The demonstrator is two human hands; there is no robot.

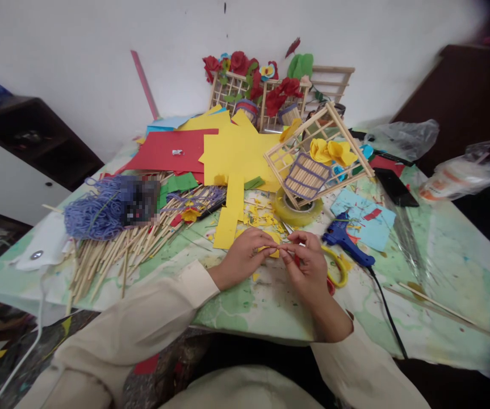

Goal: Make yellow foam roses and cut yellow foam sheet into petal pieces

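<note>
My left hand [253,254] and my right hand [306,262] meet above the front of the table, thumbs and fingers pinched toward each other. Whatever lies between the fingertips is too small to make out. Under and beside my right hand are scissors [337,267] with yellow and red handles, partly hidden by it. Yellow paper scraps [262,217] are scattered just beyond both hands. A strip of yellow paper [227,227] lies left of them. To the right rests a blue glue gun [347,238] with a black cord.
A roll of clear tape [298,210] supports a tilted stick frame [338,122] with yellow paper flowers. Purple yarn [95,210] lies over many wooden sticks [100,264] at left. Red paper [168,149], a phone [396,187] and a bagged cup [457,179] are farther off.
</note>
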